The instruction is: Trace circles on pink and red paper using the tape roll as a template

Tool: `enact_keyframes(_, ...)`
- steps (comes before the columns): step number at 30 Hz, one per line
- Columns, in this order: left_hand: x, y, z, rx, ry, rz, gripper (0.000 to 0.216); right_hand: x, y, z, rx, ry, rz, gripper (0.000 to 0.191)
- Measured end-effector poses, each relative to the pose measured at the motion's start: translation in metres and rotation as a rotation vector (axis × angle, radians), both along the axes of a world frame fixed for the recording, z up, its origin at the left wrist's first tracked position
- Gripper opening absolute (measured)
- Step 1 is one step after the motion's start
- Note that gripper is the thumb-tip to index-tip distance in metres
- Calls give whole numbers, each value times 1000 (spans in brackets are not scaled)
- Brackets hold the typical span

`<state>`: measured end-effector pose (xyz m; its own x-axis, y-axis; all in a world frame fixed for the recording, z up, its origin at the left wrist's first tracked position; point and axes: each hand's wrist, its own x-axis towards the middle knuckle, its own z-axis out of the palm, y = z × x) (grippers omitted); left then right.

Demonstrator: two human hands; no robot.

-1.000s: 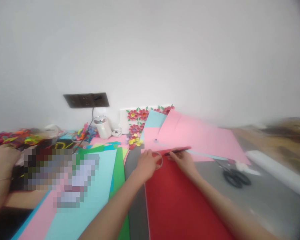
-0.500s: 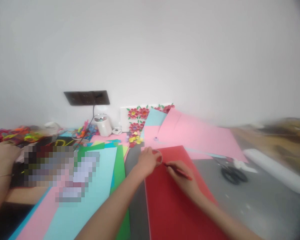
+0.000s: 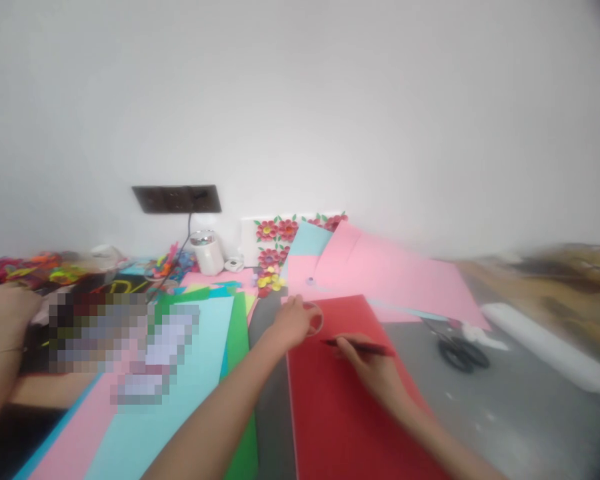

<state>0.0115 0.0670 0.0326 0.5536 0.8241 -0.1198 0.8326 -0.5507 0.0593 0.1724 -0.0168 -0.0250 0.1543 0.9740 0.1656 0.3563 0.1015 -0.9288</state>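
Note:
A stack of red paper (image 3: 350, 413) lies on the grey table in front of me. At its upper left, my left hand (image 3: 294, 325) is closed round a thin, pale ring (image 3: 321, 320); what kind of ring it is I cannot make out. My right hand (image 3: 373, 370) grips a dark red pen (image 3: 367, 347), held nearly flat. The pen's tip points left, just below the ring, over the red paper. Blur hides whether tip and paper touch.
Light blue sheets (image 3: 180, 393) lie left, over green and pink ones. Black-handled scissors (image 3: 463, 353) and a white roll (image 3: 540, 340) are on the right. Pink sheets (image 3: 400, 273) cover the back, before a red flower panel (image 3: 250, 240). Another person's arm (image 3: 3, 353) is far left.
My right hand has shifted slightly right and down. The pen tip has gone from the ring's right side to below it, and the pen lies flatter. My left hand has hardly moved.

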Motion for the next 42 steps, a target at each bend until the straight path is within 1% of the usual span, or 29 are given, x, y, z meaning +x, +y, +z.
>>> enact_keyframes(2,0,1,3,-15,8,-4,36,2,2,0,-18,7,-10,29)
enact_keyframes(4,0,1,7,-36,20,-6,39,3,3,1,-3,-3,-20,27)
enact_keyframes(9,1,2,14,-73,45,-4,42,4,7,3,178,-40,33,20)
enact_keyframes(11,1,2,15,-76,50,1,42,3,8,2,218,-60,36,19)
enact_keyframes(15,2,3,14,-78,56,12,42,3,11,-2,234,-98,50,18)
enact_keyframes(19,2,4,14,-80,56,10,45,3,10,-5,261,-176,124,18)
enact_keyframes(22,2,4,14,-78,55,2,45,1,5,-3,279,-258,188,19)
enact_keyframes(28,2,3,15,-80,54,-1,41,-14,-6,5,376,-414,228,22)
enact_keyframes(34,3,4,15,-82,59,10,44,-29,-6,7,401,-392,296,20)
enact_keyframes(42,6,7,19,-98,78,24,44,-41,-1,10,428,-324,342,20)
